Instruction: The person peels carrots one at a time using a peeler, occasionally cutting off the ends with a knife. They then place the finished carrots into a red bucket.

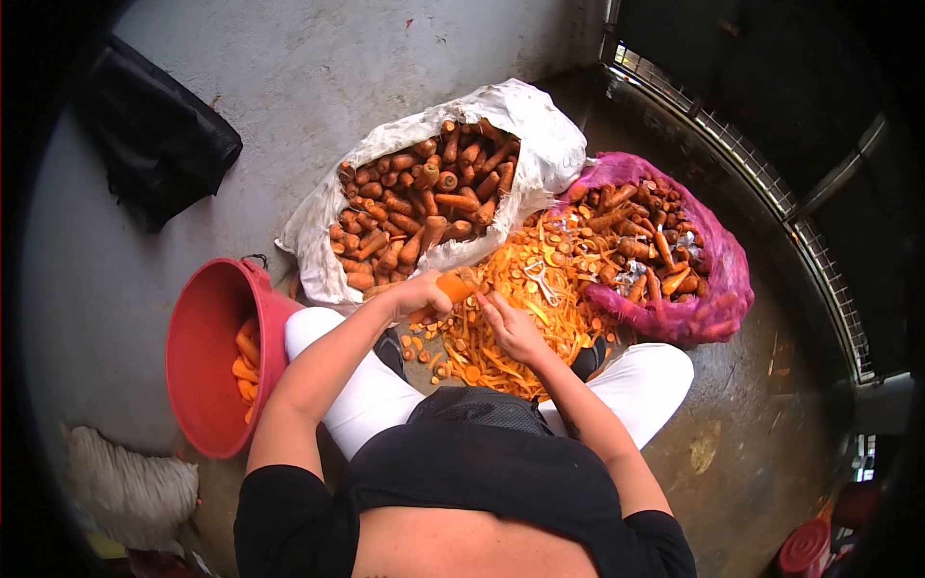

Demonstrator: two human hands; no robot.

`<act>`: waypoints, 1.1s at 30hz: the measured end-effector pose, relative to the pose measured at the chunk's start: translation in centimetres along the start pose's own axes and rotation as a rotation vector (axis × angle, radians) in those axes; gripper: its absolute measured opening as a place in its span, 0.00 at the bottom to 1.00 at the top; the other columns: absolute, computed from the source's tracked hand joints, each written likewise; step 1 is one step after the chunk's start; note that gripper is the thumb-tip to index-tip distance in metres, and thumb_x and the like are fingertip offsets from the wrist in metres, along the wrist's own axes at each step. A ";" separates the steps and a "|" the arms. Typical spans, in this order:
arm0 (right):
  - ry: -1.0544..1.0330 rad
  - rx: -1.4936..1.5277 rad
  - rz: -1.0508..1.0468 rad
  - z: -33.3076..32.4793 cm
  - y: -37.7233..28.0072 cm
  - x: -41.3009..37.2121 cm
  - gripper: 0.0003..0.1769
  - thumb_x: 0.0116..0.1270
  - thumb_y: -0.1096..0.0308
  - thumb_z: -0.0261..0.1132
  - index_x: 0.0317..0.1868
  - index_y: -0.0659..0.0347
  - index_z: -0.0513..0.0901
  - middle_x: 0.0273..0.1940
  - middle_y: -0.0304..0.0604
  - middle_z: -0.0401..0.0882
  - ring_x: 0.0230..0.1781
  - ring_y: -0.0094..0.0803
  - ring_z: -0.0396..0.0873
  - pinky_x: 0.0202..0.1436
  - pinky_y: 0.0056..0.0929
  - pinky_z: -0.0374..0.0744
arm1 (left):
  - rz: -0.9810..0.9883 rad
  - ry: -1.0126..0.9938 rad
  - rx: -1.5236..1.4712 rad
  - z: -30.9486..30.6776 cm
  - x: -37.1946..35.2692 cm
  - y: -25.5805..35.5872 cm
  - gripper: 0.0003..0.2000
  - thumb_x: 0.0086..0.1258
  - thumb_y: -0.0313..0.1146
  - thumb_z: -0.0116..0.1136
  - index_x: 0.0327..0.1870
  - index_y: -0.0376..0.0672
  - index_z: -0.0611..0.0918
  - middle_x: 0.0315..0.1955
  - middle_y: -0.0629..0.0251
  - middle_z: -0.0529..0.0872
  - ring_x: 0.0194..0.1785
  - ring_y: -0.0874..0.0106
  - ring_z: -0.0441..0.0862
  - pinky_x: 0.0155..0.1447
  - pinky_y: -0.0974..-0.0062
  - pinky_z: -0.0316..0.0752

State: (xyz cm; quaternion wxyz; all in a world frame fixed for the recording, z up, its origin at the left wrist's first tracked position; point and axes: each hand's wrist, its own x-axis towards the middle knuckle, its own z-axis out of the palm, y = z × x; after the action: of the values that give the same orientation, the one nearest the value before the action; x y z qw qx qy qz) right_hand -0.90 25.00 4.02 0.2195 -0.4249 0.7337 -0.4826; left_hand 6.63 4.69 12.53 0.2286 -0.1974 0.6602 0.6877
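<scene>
My left hand [424, 293] is wrapped round a peeled orange carrot [455, 286], which points to the right over a heap of peelings. Close to the carrot's far end is my right hand [513, 329], its fingers drawn together; whatever they hold, if anything, is too small to make out. A pale peeler [541, 283] lies on the heap of carrot peelings and cut ends [506, 342], between my legs and just beyond my right hand.
Unpeeled carrots fill an open white sack [544, 130] ahead. A pink mesh sack [725, 289] of carrots lies at the right. Peeled carrots sit inside a red bucket [207, 385] on my left. Black cloth [154, 135] lies farther left, and a whitish sack [130, 486] behind the bucket.
</scene>
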 end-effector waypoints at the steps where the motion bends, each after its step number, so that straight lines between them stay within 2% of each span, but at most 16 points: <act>1: -0.021 -0.001 0.004 0.0 0.1 -0.1 0.20 0.76 0.49 0.44 0.47 0.58 0.67 0.28 0.60 0.77 0.32 0.61 0.76 0.35 0.51 0.72 | -0.006 -0.024 -0.039 0.0 0.0 -0.1 0.12 0.36 0.22 0.55 0.28 0.37 0.75 0.14 0.67 0.73 0.12 0.79 0.66 0.14 0.80 0.60; 6: -0.081 -0.021 0.009 -0.7 -1.1 -0.7 0.22 0.76 0.51 0.45 0.53 0.61 0.70 0.31 0.60 0.78 0.35 0.58 0.78 0.38 0.47 0.73 | -0.074 -0.116 -0.116 -0.4 -0.4 0.0 0.14 0.35 0.21 0.54 0.29 0.35 0.75 0.15 0.65 0.72 0.12 0.78 0.66 0.13 0.81 0.59; 9: -0.110 -0.044 0.080 -0.9 -0.7 -0.6 0.24 0.76 0.50 0.44 0.55 0.62 0.70 0.36 0.61 0.79 0.41 0.59 0.78 0.44 0.47 0.74 | -0.107 -0.151 -0.121 -1.0 0.6 -0.6 0.16 0.35 0.20 0.54 0.32 0.35 0.75 0.15 0.65 0.73 0.12 0.78 0.66 0.14 0.81 0.59; 12: 0.010 -0.100 0.310 1.0 6.9 0.9 0.27 0.75 0.48 0.43 0.59 0.62 0.70 0.44 0.62 0.80 0.48 0.58 0.77 0.51 0.45 0.73 | -0.059 -0.204 -0.069 0.3 1.3 -0.7 0.17 0.36 0.21 0.55 0.33 0.36 0.76 0.15 0.66 0.73 0.12 0.77 0.66 0.14 0.81 0.60; 13: -0.059 -0.087 0.461 0.5 8.3 0.7 0.30 0.74 0.46 0.43 0.64 0.62 0.68 0.51 0.63 0.78 0.54 0.56 0.75 0.58 0.42 0.71 | -0.036 -0.222 -0.041 0.9 1.2 -0.7 0.17 0.36 0.21 0.56 0.34 0.36 0.76 0.15 0.66 0.73 0.12 0.77 0.67 0.14 0.80 0.60; 14: -0.026 -0.055 0.420 1.1 11.7 0.3 0.33 0.74 0.44 0.44 0.64 0.64 0.69 0.52 0.63 0.77 0.53 0.56 0.75 0.58 0.41 0.71 | -0.056 -0.199 -0.120 1.0 0.8 0.4 0.18 0.36 0.21 0.58 0.35 0.37 0.77 0.19 0.66 0.76 0.14 0.77 0.70 0.15 0.82 0.61; 15: -0.012 -0.026 0.418 1.3 13.4 0.4 0.33 0.74 0.43 0.42 0.63 0.64 0.70 0.53 0.63 0.77 0.53 0.56 0.75 0.57 0.42 0.72 | 0.047 -0.153 -0.127 -0.1 1.8 -0.9 0.17 0.38 0.23 0.61 0.34 0.38 0.77 0.23 0.67 0.78 0.17 0.78 0.72 0.17 0.82 0.63; 17: 0.008 0.036 0.442 2.0 15.2 -0.8 0.35 0.75 0.41 0.39 0.60 0.64 0.74 0.55 0.63 0.75 0.52 0.57 0.76 0.56 0.42 0.72 | -0.007 -0.045 0.095 -0.3 0.4 0.7 0.16 0.43 0.24 0.65 0.36 0.39 0.77 0.29 0.68 0.79 0.26 0.79 0.76 0.28 0.81 0.71; 20: 0.066 -0.071 0.422 2.1 15.2 -1.5 0.33 0.75 0.43 0.42 0.55 0.67 0.75 0.47 0.66 0.77 0.49 0.58 0.76 0.55 0.42 0.72 | 0.283 0.111 0.158 0.3 0.6 -1.0 0.22 0.47 0.26 0.68 0.47 0.38 0.76 0.35 0.69 0.80 0.37 0.79 0.77 0.44 0.79 0.74; 23: 0.147 0.010 0.379 0.1 8.6 -0.8 0.32 0.75 0.44 0.43 0.50 0.68 0.75 0.41 0.67 0.77 0.48 0.58 0.76 0.53 0.43 0.71 | 0.373 0.184 0.160 -0.2 1.7 -3.5 0.31 0.49 0.27 0.70 0.57 0.39 0.72 0.42 0.70 0.80 0.45 0.78 0.77 0.56 0.77 0.71; 24: 0.221 0.030 0.290 0.5 8.3 -0.6 0.29 0.76 0.45 0.45 0.51 0.67 0.74 0.38 0.64 0.76 0.42 0.56 0.76 0.48 0.42 0.72 | 0.331 0.179 0.117 -0.5 2.1 -4.4 0.35 0.50 0.31 0.73 0.62 0.39 0.69 0.45 0.71 0.80 0.46 0.74 0.79 0.56 0.75 0.72; 27: 0.155 0.048 0.331 -0.1 4.7 -0.2 0.28 0.76 0.45 0.45 0.52 0.64 0.74 0.35 0.59 0.76 0.38 0.53 0.76 0.44 0.40 0.73 | 0.466 0.369 0.325 -0.2 3.7 -6.9 0.33 0.52 0.34 0.72 0.59 0.39 0.70 0.45 0.64 0.82 0.47 0.68 0.81 0.55 0.73 0.74; 28: 0.207 0.100 0.220 0.4 3.7 -0.4 0.27 0.77 0.47 0.45 0.55 0.62 0.74 0.32 0.54 0.75 0.35 0.50 0.76 0.41 0.36 0.74 | 0.436 0.437 0.393 0.5 3.2 -6.2 0.32 0.53 0.34 0.71 0.59 0.38 0.70 0.46 0.60 0.82 0.49 0.65 0.81 0.56 0.71 0.73; 30: 0.177 0.105 0.196 0.5 1.7 -0.5 0.26 0.77 0.47 0.44 0.58 0.60 0.73 0.32 0.53 0.74 0.34 0.49 0.76 0.41 0.35 0.74 | 0.369 0.567 0.533 1.9 2.0 -4.5 0.29 0.54 0.33 0.69 0.58 0.36 0.71 0.47 0.52 0.82 0.54 0.58 0.80 0.60 0.68 0.72; 32: 0.121 0.165 0.191 1.1 1.6 -0.6 0.25 0.78 0.48 0.43 0.64 0.55 0.71 0.32 0.50 0.72 0.34 0.46 0.75 0.41 0.35 0.74 | 0.240 0.595 0.660 2.7 1.7 -3.3 0.28 0.55 0.33 0.67 0.57 0.36 0.70 0.47 0.48 0.81 0.54 0.53 0.79 0.59 0.66 0.72; 33: 0.118 0.176 0.177 1.4 1.5 -0.6 0.25 0.78 0.49 0.44 0.62 0.56 0.71 0.33 0.51 0.72 0.35 0.47 0.76 0.42 0.35 0.74 | 0.178 0.608 0.724 2.8 1.7 -3.0 0.28 0.56 0.33 0.67 0.56 0.36 0.70 0.47 0.46 0.80 0.53 0.51 0.78 0.59 0.65 0.73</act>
State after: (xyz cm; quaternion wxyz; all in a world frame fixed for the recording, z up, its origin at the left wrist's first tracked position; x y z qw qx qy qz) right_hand -0.21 25.02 2.04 0.2542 -0.3084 0.7348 -0.5480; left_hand 7.04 7.66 9.25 0.0194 -0.2400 0.9085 0.3415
